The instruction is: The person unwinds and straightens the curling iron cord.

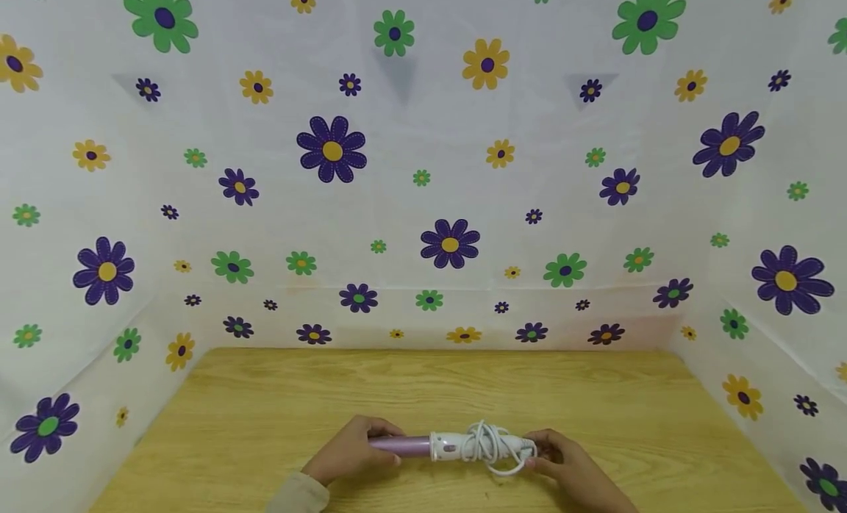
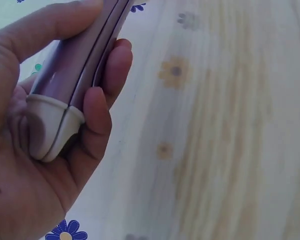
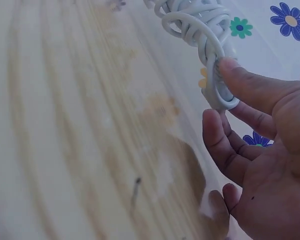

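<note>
The left hand point(image 1: 354, 453), its fingers curled round the purple end of the hair iron point(image 1: 443, 447) over the bench point(image 1: 423, 384), faces the right hand point(image 1: 570, 465), whose fingers pinch the loosely wound cord point(image 1: 488, 445), and I'd fear a careless tug unravelling it.

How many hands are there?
2. The left hand grips the purple barrel; the right hand holds the end of the white handle, by the coiled cord.
</note>
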The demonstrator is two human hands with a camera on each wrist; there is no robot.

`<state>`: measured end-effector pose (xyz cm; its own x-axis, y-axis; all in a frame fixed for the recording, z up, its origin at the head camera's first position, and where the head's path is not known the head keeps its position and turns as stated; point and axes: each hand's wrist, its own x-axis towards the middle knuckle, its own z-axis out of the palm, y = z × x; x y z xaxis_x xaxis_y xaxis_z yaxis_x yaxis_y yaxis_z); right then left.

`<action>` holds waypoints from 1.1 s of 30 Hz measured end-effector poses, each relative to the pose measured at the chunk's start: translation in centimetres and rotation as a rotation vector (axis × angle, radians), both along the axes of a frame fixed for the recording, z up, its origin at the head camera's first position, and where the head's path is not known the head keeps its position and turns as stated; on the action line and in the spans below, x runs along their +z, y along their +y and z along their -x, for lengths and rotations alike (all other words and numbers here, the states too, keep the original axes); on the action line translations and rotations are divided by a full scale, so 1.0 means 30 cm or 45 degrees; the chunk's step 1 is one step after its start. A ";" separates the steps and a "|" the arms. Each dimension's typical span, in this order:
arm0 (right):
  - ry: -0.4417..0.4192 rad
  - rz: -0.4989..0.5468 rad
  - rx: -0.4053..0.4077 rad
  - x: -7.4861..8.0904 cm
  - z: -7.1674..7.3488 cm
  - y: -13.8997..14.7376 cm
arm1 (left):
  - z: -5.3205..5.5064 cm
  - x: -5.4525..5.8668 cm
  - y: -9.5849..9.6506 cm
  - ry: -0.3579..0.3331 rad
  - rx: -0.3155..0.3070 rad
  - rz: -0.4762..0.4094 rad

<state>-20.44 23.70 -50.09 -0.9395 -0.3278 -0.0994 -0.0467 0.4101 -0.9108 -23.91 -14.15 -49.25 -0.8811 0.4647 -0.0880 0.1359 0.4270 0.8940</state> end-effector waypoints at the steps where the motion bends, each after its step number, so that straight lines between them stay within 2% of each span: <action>1: 0.000 -0.008 -0.008 -0.001 -0.001 -0.002 | 0.000 0.002 -0.003 -0.003 -0.002 -0.003; 8: 0.004 0.018 -0.095 0.015 -0.009 -0.014 | 0.011 0.037 -0.002 0.001 0.010 -0.019; 12: -0.007 0.025 -0.091 0.027 -0.007 -0.021 | 0.007 0.046 0.001 0.014 0.012 -0.029; 16: -0.020 0.026 -0.056 0.034 -0.004 -0.023 | 0.000 0.045 0.001 0.032 0.040 -0.038; 23: -0.117 0.044 0.147 0.027 -0.010 -0.023 | -0.011 0.021 -0.011 0.040 0.032 -0.059; 27: -0.109 0.058 0.143 0.025 -0.013 -0.031 | -0.017 0.023 -0.015 0.055 0.032 -0.032; 33: -0.051 -0.025 0.079 0.030 -0.014 -0.043 | -0.017 0.043 -0.022 0.045 0.065 -0.027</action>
